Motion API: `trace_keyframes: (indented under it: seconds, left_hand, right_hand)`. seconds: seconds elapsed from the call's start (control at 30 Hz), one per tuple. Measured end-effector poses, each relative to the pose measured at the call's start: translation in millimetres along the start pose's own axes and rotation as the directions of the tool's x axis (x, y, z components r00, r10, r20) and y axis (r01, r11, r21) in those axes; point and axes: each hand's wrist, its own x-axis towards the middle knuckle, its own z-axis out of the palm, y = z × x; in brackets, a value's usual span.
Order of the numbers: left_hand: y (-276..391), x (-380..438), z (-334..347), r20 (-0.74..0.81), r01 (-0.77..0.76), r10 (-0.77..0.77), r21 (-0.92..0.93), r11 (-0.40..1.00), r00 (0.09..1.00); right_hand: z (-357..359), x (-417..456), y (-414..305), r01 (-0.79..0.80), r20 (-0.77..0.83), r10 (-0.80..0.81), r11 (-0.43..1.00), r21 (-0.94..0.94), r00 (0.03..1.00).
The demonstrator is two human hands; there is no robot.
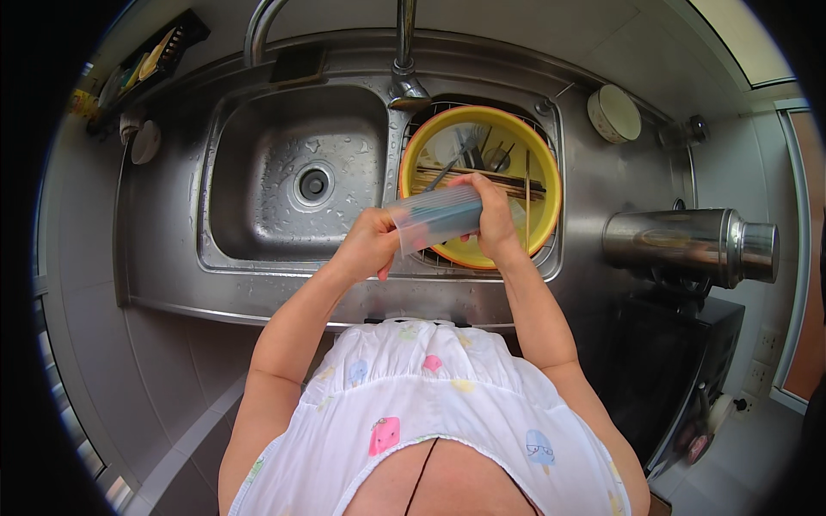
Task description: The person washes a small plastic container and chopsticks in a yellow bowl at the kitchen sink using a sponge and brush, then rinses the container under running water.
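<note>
A translucent, ribbed plastic container [432,216] lies tilted sideways between my hands, above the right side of the sink. My left hand [371,244] grips its wider end at the left, and some of those fingers are hidden by the plastic. Around the other end wraps my right hand [495,219]. A blue-green shape shows through the wall; whether it is inside or part of the container I cannot tell. Below is a yellow basin [552,187] with an orange rim, holding water, several wooden chopsticks [516,187] and other utensils, partly covered by the container and my right hand.
The wet steel sink bowl [258,168] with its drain [315,185] is at the left. A faucet [406,84] rises behind the divider. On the counter's right are a bowl [616,115] and a steel thermos flask [671,248]. A black rack [171,55] hangs at upper left.
</note>
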Motion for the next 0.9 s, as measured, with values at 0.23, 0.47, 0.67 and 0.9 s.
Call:
trace_keyframes:
  seconds: [0.23,0.47,0.67,0.9]
  left_hand:
    - [-23,-9,12,-0.181,-0.439,0.543,0.411,0.799,0.82]
    - [-34,-4,-4,0.213,-0.482,0.598,0.81,0.334,0.773]
    - [-46,-8,-5,0.227,-0.308,0.695,0.951,-0.008,0.682]
    - [-69,-1,-3,0.071,-0.393,0.62,0.828,0.401,0.781]
  right_hand:
    - [-2,-2,-14,-0.122,0.02,0.121,0.992,0.036,0.992]
    - [-4,1,-13,-0.157,0.086,0.165,0.983,-0.098,0.983]
    - [-2,5,-12,-0.245,0.072,0.258,0.957,-0.156,0.963]
    - [7,-2,-3,-0.11,0.041,0.12,0.975,-0.195,0.992]
